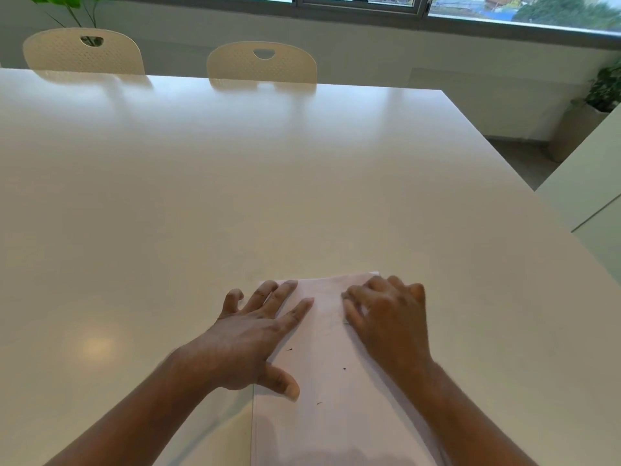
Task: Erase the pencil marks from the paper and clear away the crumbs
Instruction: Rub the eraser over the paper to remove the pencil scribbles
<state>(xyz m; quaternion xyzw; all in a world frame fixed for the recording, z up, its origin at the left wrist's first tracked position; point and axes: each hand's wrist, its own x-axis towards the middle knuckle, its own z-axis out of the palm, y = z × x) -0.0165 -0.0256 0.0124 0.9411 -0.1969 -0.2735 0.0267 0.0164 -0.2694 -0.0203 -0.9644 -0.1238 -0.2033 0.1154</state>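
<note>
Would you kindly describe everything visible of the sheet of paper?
The paper is a plain white sheet lying flat on the white table, its near end cut off by the frame. The spread left hand presses its left edge; the curled right hand rests on its far right. Small dark crumbs dot it.

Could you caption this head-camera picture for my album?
Left hand spread on the paper, right hand curled near its far end, dark crumbs between them.

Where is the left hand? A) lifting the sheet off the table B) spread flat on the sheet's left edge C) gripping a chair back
B: the left hand lies spread flat across the left edge of the white paper sheet.
</note>
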